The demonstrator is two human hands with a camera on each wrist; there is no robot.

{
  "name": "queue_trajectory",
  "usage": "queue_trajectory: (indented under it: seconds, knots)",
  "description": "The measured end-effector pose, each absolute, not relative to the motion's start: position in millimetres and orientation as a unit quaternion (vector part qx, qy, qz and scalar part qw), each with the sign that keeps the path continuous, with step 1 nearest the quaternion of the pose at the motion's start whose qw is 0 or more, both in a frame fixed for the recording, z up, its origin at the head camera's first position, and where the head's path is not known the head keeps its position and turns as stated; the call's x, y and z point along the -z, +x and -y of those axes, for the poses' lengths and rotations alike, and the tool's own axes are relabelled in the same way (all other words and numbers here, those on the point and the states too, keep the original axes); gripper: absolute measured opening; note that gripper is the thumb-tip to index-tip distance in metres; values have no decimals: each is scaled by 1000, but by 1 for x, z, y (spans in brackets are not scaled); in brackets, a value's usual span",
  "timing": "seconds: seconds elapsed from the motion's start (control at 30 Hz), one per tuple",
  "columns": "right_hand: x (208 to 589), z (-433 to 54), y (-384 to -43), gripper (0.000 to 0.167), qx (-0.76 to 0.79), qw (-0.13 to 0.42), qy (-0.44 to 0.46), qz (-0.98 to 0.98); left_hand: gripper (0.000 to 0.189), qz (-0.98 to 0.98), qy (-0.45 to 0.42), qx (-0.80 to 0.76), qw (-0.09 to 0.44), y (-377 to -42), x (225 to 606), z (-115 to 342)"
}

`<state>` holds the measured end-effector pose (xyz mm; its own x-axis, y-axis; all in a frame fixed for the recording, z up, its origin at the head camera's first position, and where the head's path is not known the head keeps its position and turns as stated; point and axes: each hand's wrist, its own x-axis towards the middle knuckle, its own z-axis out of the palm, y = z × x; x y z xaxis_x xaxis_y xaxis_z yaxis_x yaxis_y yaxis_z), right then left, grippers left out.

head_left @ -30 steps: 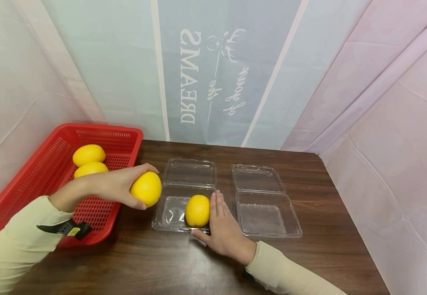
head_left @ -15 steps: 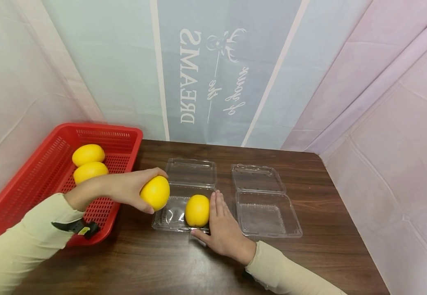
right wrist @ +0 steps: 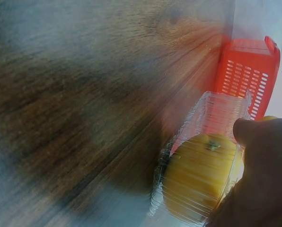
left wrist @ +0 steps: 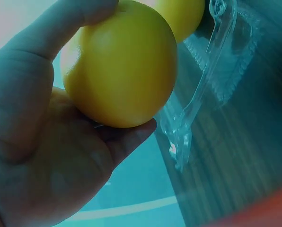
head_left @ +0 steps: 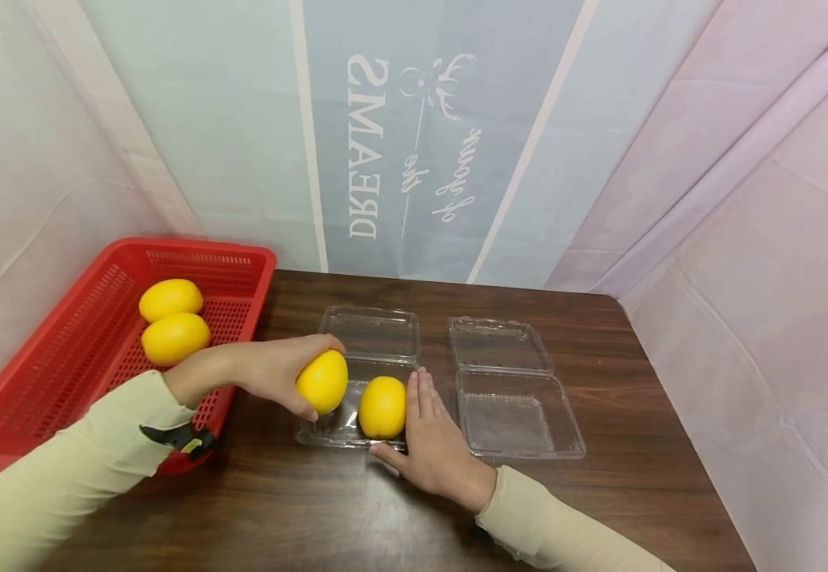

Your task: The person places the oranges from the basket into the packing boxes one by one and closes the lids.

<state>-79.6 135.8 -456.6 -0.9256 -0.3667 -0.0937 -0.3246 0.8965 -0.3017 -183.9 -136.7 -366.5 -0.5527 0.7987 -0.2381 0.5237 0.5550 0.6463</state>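
In my left hand (head_left: 278, 373) is a smooth, oval yellow fruit (head_left: 323, 382), gripped between thumb and fingers over the left part of a clear plastic clamshell box (head_left: 307, 435). A second yellow fruit (head_left: 382, 407) sits inside that box at its right side. My right hand (head_left: 439, 445) rests against the box's right side next to this fruit, fingers straight, thumb at the front rim. The left wrist view shows the held fruit (left wrist: 122, 66) close up. Through the clear wall in the right wrist view, the boxed fruit (right wrist: 198, 175) shows a small green stem end.
A red perforated basket (head_left: 42, 381) at the left holds two more yellow fruits (head_left: 174, 338). Right of my right hand lies another clear clamshell box (head_left: 517, 417), its lid folded back. A fabric backdrop (head_left: 257, 143) rises behind the dark wooden table (head_left: 314, 508).
My left hand has moved right with its yellow fruit, from beside the basket to over the left box, close to the fruit inside. The right hand has stayed in place.
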Motion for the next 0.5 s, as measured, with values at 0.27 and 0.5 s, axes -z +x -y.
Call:
queue_trajectory:
  seconds: [0.27, 0.5]
  knots:
    - [458, -136, -80, 113, 144, 79, -174, -971, 84, -839, 395, -244, 283, -182, 375, 124]
    - [458, -134, -79, 112, 142, 81, -173, -971, 85, -837, 396, -234, 296, -182, 382, 118]
